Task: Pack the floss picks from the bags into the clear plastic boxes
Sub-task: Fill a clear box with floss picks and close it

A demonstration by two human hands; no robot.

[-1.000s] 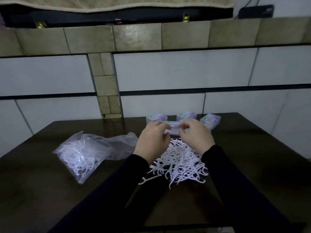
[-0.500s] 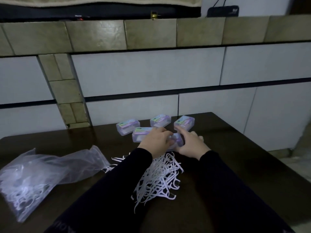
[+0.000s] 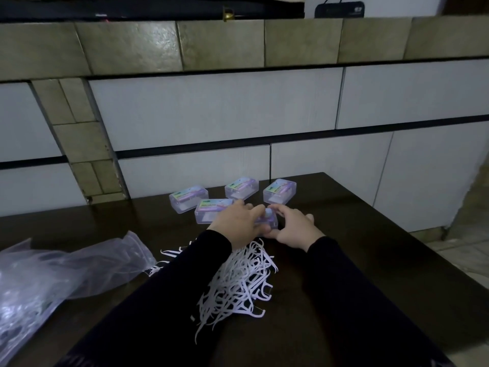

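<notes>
Gripping a small clear plastic box from both sides, the left hand and the right hand meet near the middle of the dark wooden bench. Fingers of both hands curl around the box, which sits low at the bench surface; whether its lid is open or closed cannot be told, as the hands cover most of it. Both arms wear black sleeves.

Four further clear plastic boxes with purple and green labels stand just beyond the hands: one touching the left hand's far side, one further left, one at the back centre, and one at the back right. All four appear closed.

A loose heap of white plastic floss picks lies on the bench between the forearms, partly under the left sleeve. A crumpled clear plastic bag holding more white picks lies at the left side of the bench. A tiled wall rises behind the bench.
</notes>
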